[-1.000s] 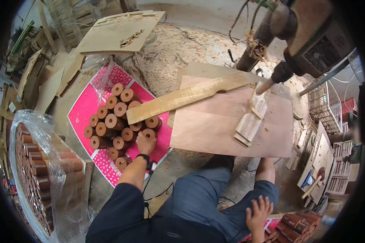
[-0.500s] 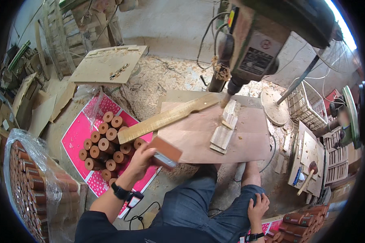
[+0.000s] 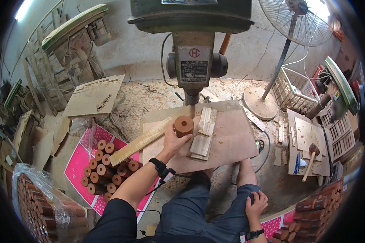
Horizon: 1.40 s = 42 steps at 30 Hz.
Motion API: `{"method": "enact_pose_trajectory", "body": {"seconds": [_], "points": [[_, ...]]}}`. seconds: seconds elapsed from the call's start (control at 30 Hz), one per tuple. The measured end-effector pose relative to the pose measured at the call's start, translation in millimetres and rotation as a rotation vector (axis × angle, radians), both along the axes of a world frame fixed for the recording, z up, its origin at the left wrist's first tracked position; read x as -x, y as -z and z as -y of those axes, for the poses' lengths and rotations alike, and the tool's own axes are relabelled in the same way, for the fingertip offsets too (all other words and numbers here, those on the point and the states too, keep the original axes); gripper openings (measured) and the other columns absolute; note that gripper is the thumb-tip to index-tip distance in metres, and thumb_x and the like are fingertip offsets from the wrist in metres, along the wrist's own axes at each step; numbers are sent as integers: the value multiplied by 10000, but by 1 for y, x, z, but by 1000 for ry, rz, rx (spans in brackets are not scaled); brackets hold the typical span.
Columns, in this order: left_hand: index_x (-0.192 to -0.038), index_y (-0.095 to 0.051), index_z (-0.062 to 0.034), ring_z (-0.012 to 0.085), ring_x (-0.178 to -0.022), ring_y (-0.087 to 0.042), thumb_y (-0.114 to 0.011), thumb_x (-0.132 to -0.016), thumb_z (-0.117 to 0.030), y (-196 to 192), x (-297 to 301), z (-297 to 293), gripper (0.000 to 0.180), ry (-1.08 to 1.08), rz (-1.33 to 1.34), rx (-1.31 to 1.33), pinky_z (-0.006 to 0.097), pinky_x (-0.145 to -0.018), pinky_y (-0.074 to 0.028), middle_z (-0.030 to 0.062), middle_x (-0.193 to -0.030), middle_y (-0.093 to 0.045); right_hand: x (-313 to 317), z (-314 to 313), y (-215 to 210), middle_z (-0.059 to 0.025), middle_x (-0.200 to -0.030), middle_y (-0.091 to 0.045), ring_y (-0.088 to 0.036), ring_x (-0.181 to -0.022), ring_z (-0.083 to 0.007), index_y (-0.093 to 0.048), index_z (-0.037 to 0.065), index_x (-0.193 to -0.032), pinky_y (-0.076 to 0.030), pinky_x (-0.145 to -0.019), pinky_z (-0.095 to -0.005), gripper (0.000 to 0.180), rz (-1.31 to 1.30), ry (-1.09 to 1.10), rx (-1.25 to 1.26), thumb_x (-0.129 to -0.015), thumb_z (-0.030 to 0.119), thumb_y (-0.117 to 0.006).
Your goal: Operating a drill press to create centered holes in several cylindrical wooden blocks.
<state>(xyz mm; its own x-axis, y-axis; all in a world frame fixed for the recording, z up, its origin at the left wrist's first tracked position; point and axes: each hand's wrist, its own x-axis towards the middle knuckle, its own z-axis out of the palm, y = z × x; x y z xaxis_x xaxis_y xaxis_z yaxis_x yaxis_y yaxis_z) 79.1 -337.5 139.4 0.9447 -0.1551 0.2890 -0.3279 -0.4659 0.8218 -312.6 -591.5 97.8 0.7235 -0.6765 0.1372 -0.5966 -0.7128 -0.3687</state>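
My left hand (image 3: 174, 142) is closed around a brown cylinder (image 3: 184, 125), held upright with the round hole in its end facing up. It is over the brown board (image 3: 236, 135), just below and in front of the drill press (image 3: 194, 65) and its chuck (image 3: 191, 96). Right beside the cylinder stands a pale wooden jig (image 3: 202, 139) made of stacked strips. A long wooden lever-like strip (image 3: 136, 144) runs behind my left hand toward the drill. My right hand (image 3: 256, 205) lies with spread fingers on my right knee, holding nothing.
On the left, several drilled brown cylinders (image 3: 103, 169) lie on a pink sheet (image 3: 78, 162), near a plastic-wrapped stack (image 3: 44, 206). A mallet (image 3: 311, 162) lies on boards at the right, with a standing fan (image 3: 295, 24) and a white crate (image 3: 295, 90) behind. Wood shavings litter the floor.
My left hand has carried the brown cylinder rightward and up to the drill, turning it from tilted to upright. The view has swung to the right. My right hand stays on the knee.
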Motion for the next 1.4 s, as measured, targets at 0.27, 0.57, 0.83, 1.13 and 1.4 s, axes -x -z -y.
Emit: {"method": "enact_pose_trajectory", "body": {"seconds": [0.27, 0.57, 0.83, 1.13, 1.4], "points": [[-1279, -437, 29, 303, -1008, -640, -829, -710, -172, 6, -4, 22, 720, 104, -299, 29, 366, -831, -531, 211, -1182, -552, -5, 3, -7, -134, -1221, -515, -402, -1224, -350, -646, 127, -1031, -276, -1023, -509, 287, 11, 38, -17, -755, 204, -669], [-1309, -438, 28, 285, -1035, -641, -844, -697, -211, 3, -8, 15, 772, 224, -421, 226, 354, -869, -523, 203, -1191, -594, -9, 0, -12, -130, -1232, -503, -398, -1227, -346, -645, 134, -1038, -275, -1030, -504, 282, -24, 46, -14, -767, 211, -666], [-1327, -446, 23, 287, -1126, -607, -825, -719, -268, 12, -9, 19, 772, 185, -347, 157, 360, -943, -489, 213, -1236, -594, -9, -1, -13, -132, -1212, -520, -402, -1225, -347, -653, 137, -1027, -284, -1032, -500, 279, -25, 50, -32, -760, 215, -678], [-1346, -415, 42, 261, -1167, -571, -758, -762, -181, 10, -4, 32, 713, 169, -393, 230, 341, -978, -455, 201, -1256, -572, -8, 3, -11, -141, -1214, -521, -403, -1217, -344, -656, 138, -1018, -263, -1030, -501, 270, 1, 37, -45, -759, 213, -666], [-1414, -365, 9, 307, -1295, -458, -658, -768, -107, 13, -6, -19, 719, 268, -227, 188, 382, -1064, -382, 228, -1352, -491, -6, 5, -9, -135, -1212, -522, -395, -1226, -339, -659, 146, -1020, -269, -1032, -493, 266, 9, 38, -42, -764, 219, -666]]}}
